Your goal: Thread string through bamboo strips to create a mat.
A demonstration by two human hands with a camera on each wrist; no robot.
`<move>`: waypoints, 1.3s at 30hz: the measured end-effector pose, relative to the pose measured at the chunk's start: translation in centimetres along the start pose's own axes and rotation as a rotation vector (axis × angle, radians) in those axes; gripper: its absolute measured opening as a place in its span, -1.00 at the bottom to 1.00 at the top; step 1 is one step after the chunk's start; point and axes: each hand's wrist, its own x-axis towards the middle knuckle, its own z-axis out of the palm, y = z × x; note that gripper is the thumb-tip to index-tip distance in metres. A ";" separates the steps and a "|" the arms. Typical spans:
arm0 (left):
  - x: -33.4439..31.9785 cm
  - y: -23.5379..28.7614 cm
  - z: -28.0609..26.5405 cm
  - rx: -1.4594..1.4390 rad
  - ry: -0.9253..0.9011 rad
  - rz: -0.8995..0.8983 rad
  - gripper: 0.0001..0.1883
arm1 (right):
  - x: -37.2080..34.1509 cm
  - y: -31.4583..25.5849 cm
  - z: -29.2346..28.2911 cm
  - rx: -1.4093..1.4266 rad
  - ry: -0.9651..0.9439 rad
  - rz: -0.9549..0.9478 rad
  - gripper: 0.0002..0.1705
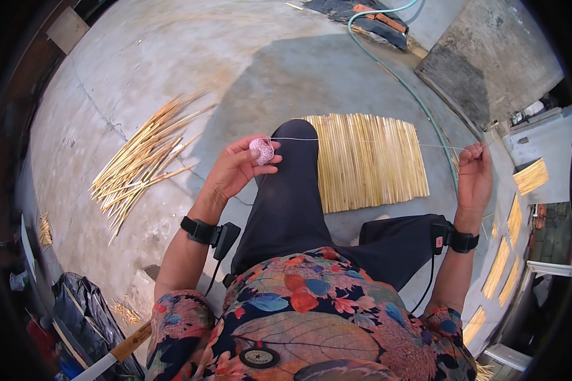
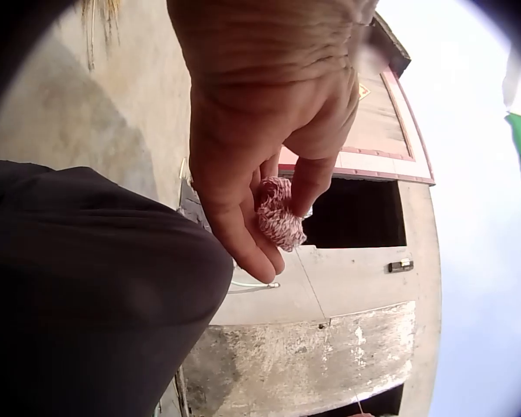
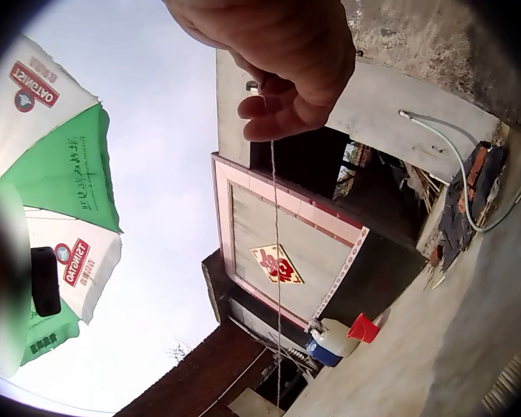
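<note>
Currently, left fingers grip pink ball; right fingers pinch thread stretched above stalk mat.

In the head view, a hose runs by a grey slab at two o'clock. Bricks sit on a black sheet at one. A black bag is at eight. In the right wrist view, an umbrella is at nine, a bucket at five.
</note>
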 end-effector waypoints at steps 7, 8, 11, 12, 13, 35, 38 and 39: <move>-1.3 -0.1 -3.8 0.585 0.003 -0.098 -0.67 | 0.7 -1.9 -1.9 0.035 0.028 -0.038 -0.91; -1.6 -0.1 -4.2 0.561 0.071 -0.127 -0.67 | 0.8 -2.1 -2.0 0.051 0.017 -0.027 -0.90; -2.3 0.0 -5.7 0.358 0.148 -0.137 -0.66 | 0.8 -2.2 -2.2 0.069 -0.001 -0.005 -0.90; -2.5 0.1 -6.0 0.180 0.149 -0.118 -0.66 | 0.8 -2.2 -2.2 0.068 -0.003 0.001 -0.90; -2.8 0.0 -6.2 0.178 0.156 -0.117 -0.66 | 0.7 -2.1 -2.4 0.069 -0.004 0.009 -0.90; -7.3 -2.2 -13.7 0.576 0.250 -0.236 -0.65 | 3.7 -6.0 -7.9 0.059 0.047 -0.066 -0.92; -7.6 -3.2 -15.0 0.934 0.269 -0.331 -0.66 | 3.9 -6.1 -7.7 0.068 0.024 -0.052 -0.91; -7.8 -3.6 -15.3 1.084 0.301 -0.359 -0.66 | 3.8 -6.2 -7.2 0.082 0.013 -0.034 -0.91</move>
